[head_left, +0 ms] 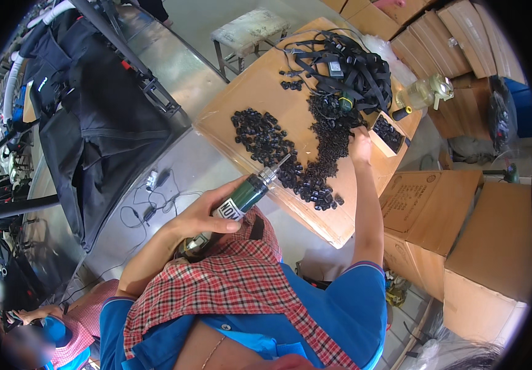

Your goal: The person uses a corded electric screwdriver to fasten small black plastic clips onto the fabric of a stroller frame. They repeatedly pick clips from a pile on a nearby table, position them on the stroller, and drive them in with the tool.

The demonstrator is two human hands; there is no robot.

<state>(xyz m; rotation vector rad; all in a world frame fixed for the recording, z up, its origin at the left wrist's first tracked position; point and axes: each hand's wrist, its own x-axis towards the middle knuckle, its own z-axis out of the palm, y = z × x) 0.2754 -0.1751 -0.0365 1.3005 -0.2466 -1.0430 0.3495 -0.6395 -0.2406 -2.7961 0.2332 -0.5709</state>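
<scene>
My left hand (203, 216) is wrapped round a dark green electric screwdriver (248, 194), whose silver nose and thin bit point up and right over the near edge of the cardboard-topped table (216, 114). At the table's right side my right hand (359, 147) reaches into a heap of tiny dark pieces that look like screws (332, 139). Its fingers are bent together at the heap's edge; whatever they pinch is too small to make out. Left of the heap lie many small black plastic parts (259, 137). A small open box (391, 145) with black pieces inside sits beside my right hand.
Tangled black straps (364, 74) cover the table's far end, near a clear plastic bottle (426, 92). Big cardboard boxes (423, 203) stand at the right. A black fabric stroller-like frame (102, 117) occupies the left, cables (149, 206) below it. Another person (75, 327) is lower left.
</scene>
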